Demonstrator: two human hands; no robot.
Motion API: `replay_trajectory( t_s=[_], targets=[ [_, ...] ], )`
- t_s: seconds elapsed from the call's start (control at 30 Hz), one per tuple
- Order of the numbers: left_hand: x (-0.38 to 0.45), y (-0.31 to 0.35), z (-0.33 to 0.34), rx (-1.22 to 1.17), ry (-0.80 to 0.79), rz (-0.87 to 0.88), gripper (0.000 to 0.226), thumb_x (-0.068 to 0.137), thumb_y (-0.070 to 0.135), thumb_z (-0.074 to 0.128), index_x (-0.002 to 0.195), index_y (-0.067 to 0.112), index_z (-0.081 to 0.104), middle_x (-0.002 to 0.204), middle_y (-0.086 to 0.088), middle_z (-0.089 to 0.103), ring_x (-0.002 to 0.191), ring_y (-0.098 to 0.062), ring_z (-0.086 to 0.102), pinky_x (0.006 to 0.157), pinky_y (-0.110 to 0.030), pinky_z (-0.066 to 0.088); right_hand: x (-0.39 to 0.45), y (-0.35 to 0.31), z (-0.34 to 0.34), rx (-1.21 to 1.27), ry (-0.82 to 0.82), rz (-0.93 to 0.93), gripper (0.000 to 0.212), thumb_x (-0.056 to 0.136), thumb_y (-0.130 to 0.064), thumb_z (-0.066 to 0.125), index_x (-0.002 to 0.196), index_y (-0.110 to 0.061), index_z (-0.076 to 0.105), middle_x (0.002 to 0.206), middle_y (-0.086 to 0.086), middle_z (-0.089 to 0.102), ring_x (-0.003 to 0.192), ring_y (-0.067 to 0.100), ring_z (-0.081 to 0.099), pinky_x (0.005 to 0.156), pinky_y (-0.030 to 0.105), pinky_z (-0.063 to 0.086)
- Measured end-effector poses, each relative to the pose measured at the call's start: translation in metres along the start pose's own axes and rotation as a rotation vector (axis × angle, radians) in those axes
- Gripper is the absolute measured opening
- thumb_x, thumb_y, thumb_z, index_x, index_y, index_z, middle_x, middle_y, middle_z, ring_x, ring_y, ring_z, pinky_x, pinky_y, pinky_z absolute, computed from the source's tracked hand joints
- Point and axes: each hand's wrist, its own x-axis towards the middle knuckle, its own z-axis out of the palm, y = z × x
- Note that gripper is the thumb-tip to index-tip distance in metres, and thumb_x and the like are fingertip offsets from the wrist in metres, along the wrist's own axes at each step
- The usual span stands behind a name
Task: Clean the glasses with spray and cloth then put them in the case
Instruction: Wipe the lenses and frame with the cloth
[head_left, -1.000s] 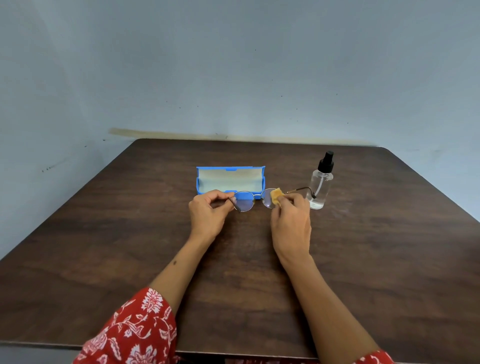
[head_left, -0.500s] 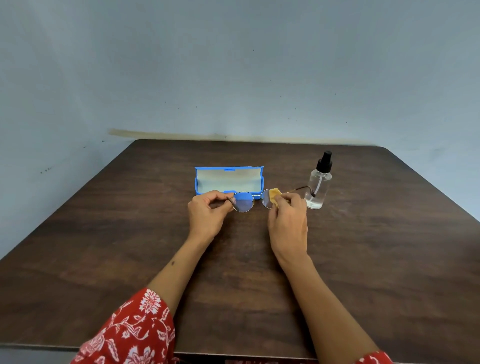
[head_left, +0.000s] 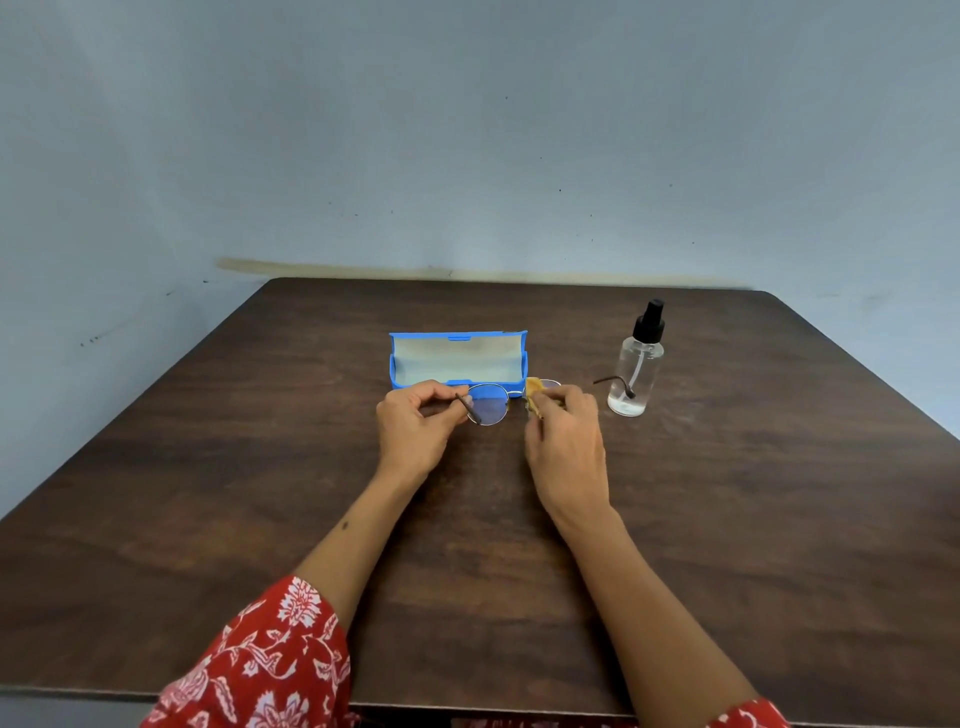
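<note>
Thin round metal-framed glasses are held just above the dark wooden table, in front of the case. My left hand pinches the frame at its left hinge. My right hand pinches a small yellow cloth around the right lens, which is mostly hidden by the cloth and fingers. The right temple arm sticks out toward the spray bottle. The blue case lies open with a pale lining, directly behind the glasses.
A clear spray bottle with a black pump top stands upright to the right of the case, close to my right hand. A pale blue wall runs behind the table's far edge.
My right hand has shifted the cloth slightly over the right lens. My left hand and the glasses have stayed nearly still.
</note>
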Motion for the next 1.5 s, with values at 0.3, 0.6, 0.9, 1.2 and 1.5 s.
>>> replay_trajectory(
  t_s=[0.3,0.6,0.9,1.2,1.5],
  targets=[
    [0.0004,0.0005,0.0003,0.024,0.003,-0.003,0.013,0.072,0.002,0.077,0.074,0.014,0.074,0.077,-0.005,0.074,0.077,-0.024,0.072,0.080,-0.043,0.058,0.0026,0.0052,-0.0005,-0.048,0.061,0.119,0.024,0.091,-0.005,0.047,0.109,-0.003,0.063,0.118,0.012,0.051,0.112,0.025,0.043,0.068,0.032,0.043],
    [-0.0002,0.0011,-0.0005,0.026,0.010,0.001,0.013,0.073,0.003,0.076,0.074,0.015,0.073,0.076,-0.005,0.073,0.077,-0.024,0.072,0.080,-0.040,0.058,-0.0003,0.0024,0.0022,-0.028,0.018,0.051,0.027,0.088,-0.004,0.047,0.110,-0.002,0.062,0.120,0.010,0.051,0.111,0.024,0.043,0.072,0.034,0.044],
    [-0.0019,0.0035,-0.0012,0.032,0.015,-0.001,0.020,0.072,0.003,0.077,0.069,0.022,0.072,0.076,-0.003,0.073,0.075,-0.022,0.072,0.080,-0.044,0.058,-0.0002,0.0008,0.0043,-0.049,-0.030,0.022,0.029,0.088,-0.002,0.045,0.113,-0.003,0.060,0.122,0.010,0.050,0.111,0.024,0.042,0.071,0.036,0.047],
    [-0.0022,0.0059,-0.0015,0.046,0.014,-0.001,0.015,0.072,0.003,0.076,0.072,0.018,0.073,0.074,-0.005,0.073,0.073,-0.022,0.071,0.079,-0.042,0.058,0.0013,0.0064,0.0008,-0.067,0.053,0.141,0.024,0.088,0.000,0.046,0.107,0.000,0.062,0.119,0.013,0.050,0.113,0.028,0.041,0.066,0.033,0.042],
    [-0.0008,0.0037,-0.0011,0.053,0.022,0.001,0.009,0.072,0.002,0.076,0.076,0.009,0.074,0.076,-0.006,0.073,0.074,-0.021,0.071,0.079,-0.040,0.058,0.0010,0.0046,0.0019,-0.087,-0.002,0.127,0.026,0.088,-0.003,0.045,0.110,-0.004,0.060,0.121,0.009,0.048,0.115,0.024,0.039,0.066,0.032,0.042]
  ],
)
